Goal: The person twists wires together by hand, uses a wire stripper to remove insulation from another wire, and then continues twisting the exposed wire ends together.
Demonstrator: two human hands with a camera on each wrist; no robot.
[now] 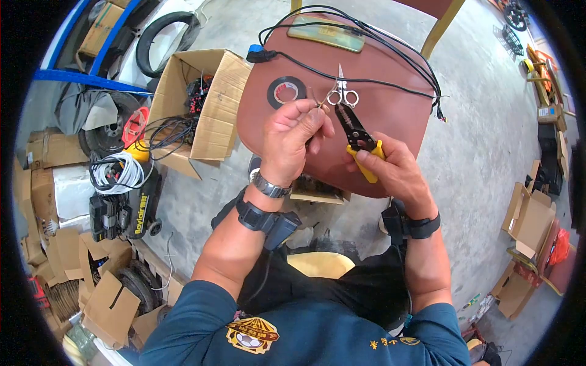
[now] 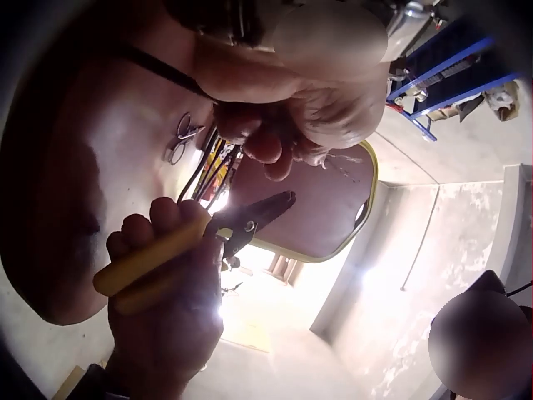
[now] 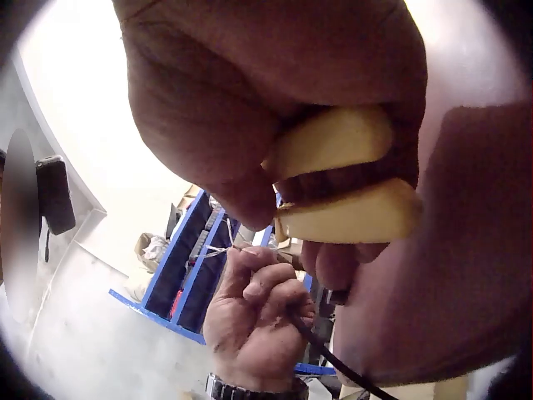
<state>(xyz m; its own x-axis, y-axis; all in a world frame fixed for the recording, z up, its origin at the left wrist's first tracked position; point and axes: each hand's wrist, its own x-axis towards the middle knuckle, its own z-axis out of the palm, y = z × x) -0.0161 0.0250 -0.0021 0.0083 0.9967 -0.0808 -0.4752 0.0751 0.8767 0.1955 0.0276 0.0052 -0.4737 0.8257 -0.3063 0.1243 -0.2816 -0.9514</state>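
Observation:
Over the chair seat, my left hand (image 1: 293, 137) pinches thin wire ends (image 1: 320, 105) between thumb and fingers. In the right wrist view the wire ends (image 3: 218, 249) splay out above the left fingertips, and a black cable (image 3: 333, 358) runs down from that hand. My right hand (image 1: 397, 168) grips the yellow handles (image 1: 372, 160) of a wire stripper, whose black jaws point up toward the left fingertips, apart from them. The left wrist view shows the stripper's dark head (image 2: 254, 221) below the left fingers. Silver scissors (image 1: 343, 91) lie just beyond the stripper's tip.
On the brown seat (image 1: 262, 116) lie black tape (image 1: 286, 92), a phone case (image 1: 326, 33) and a looped black cable (image 1: 390, 39). An open carton (image 1: 223, 116) with wires stands left of the seat. A coil of white cable (image 1: 119, 172) sits farther left.

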